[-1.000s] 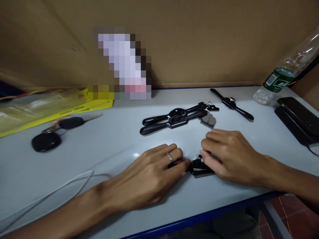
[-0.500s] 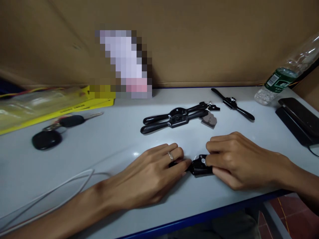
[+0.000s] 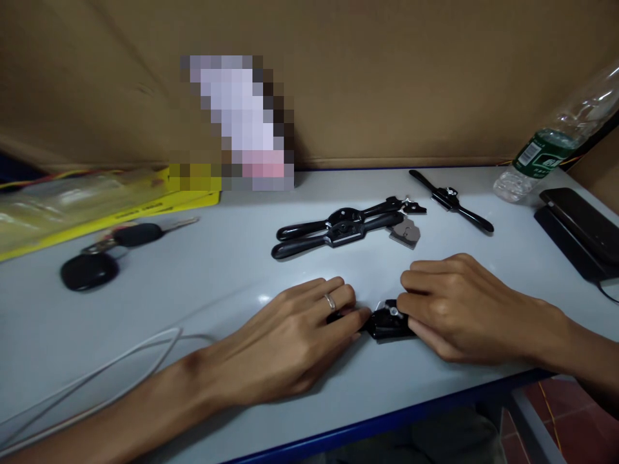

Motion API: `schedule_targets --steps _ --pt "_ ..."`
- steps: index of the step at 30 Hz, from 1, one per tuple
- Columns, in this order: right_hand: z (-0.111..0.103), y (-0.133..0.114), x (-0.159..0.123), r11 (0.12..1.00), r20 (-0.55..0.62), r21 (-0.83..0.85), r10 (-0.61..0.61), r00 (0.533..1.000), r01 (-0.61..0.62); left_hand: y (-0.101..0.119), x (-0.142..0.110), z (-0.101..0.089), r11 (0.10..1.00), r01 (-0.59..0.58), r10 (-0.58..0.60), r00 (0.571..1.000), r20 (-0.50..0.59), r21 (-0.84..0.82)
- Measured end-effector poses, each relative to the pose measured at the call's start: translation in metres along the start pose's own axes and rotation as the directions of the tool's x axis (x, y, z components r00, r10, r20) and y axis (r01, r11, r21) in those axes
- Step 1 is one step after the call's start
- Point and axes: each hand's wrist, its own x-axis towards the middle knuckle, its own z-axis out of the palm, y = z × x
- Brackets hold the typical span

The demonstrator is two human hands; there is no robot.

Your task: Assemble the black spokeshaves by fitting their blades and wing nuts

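A small black metal tool (image 3: 387,324) with a silvery screw on top lies near the table's front edge, between my two hands. My left hand (image 3: 294,341), ring on one finger, lies over its left handle with fingers curled down on it. My right hand (image 3: 454,308) covers the right handle, thumb and fingers pinched at the screw. Further back lie two black spokeshave-like tools (image 3: 338,231) side by side, a small grey blade (image 3: 405,232), and a third slimmer black tool (image 3: 452,200).
A black key and fob (image 3: 104,258) lie at the left beside yellow packaging (image 3: 97,206). A white cable (image 3: 120,367) loops at front left. A plastic bottle (image 3: 556,148) and a black case (image 3: 575,232) sit at the right. Cardboard (image 3: 387,77) walls the back.
My right hand shifted slightly right and drew its fingers in onto the tool's screw. My left hand and the tool stayed where they were.
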Motion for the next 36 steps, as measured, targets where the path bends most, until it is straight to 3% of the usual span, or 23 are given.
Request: schedule_targets --steps 4,8,13,30,36 --pt "-0.004 0.006 0.0 0.99 0.029 0.134 0.029 0.999 -0.033 -0.001 -0.001 0.001 0.999 0.033 -0.034 0.999 0.007 0.029" --pt "-0.01 0.013 -0.002 0.981 0.136 0.079 0.163 0.977 -0.175 -0.001 -0.001 0.001 0.991 0.105 -0.106 0.994 0.011 0.078" --pt "-0.012 0.014 -0.005 0.975 0.236 0.132 0.141 0.961 -0.176 -0.002 -0.001 0.002 0.99 0.119 -0.123 0.992 0.042 0.081" --pt "-0.009 0.01 -0.004 0.992 0.203 0.039 0.112 0.973 -0.122 -0.002 -0.001 0.001 0.991 0.062 -0.069 0.996 0.058 0.121" --pt "-0.007 0.007 -0.003 0.992 0.203 0.021 0.119 0.972 -0.126 -0.002 -0.006 0.002 0.975 -0.006 -0.01 0.997 0.071 0.22"
